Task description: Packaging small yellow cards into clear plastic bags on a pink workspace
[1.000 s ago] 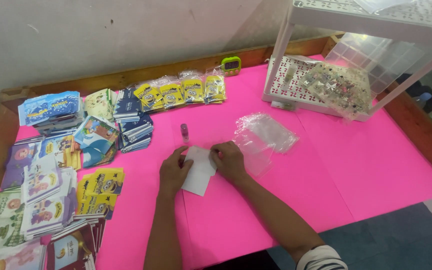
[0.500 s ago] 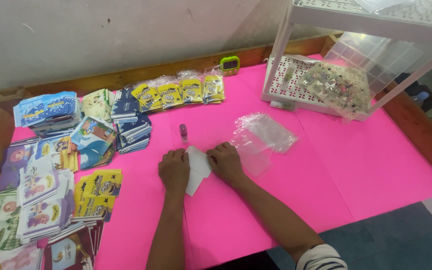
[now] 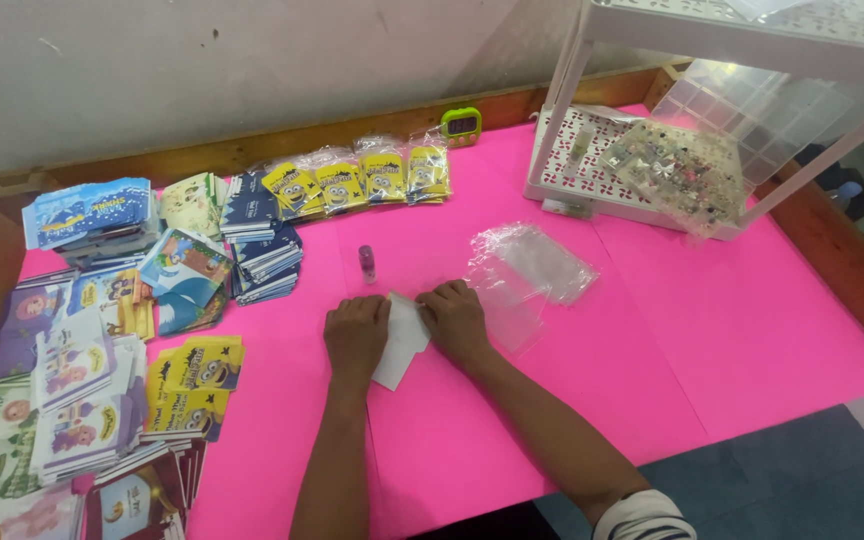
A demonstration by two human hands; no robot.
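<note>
While both hands pin it flat, a white card (image 3: 401,338) lies mid-frame.
Left hand (image 3: 356,336) and right hand (image 3: 455,320) press its edges with curled fingers, steadying it; clear bags (image 3: 527,268) lie right.

Home craft workspace: card stacks (image 3: 82,370), pink table (image 3: 712,330)

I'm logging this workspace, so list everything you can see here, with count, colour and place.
table cover: one, pink, over a wood-rimmed table
white paper: one, under both hands at centre
small bottle: one, pinkish, upright just behind the hands
clear bags: a loose pile, right of the hands
yellow packets: four, in a row at the back
card stacks: many, mixed colours, left side
timer: one, green, back edge
white rack: one, back right
left hand: on the paper
right hand: on the paper
</note>
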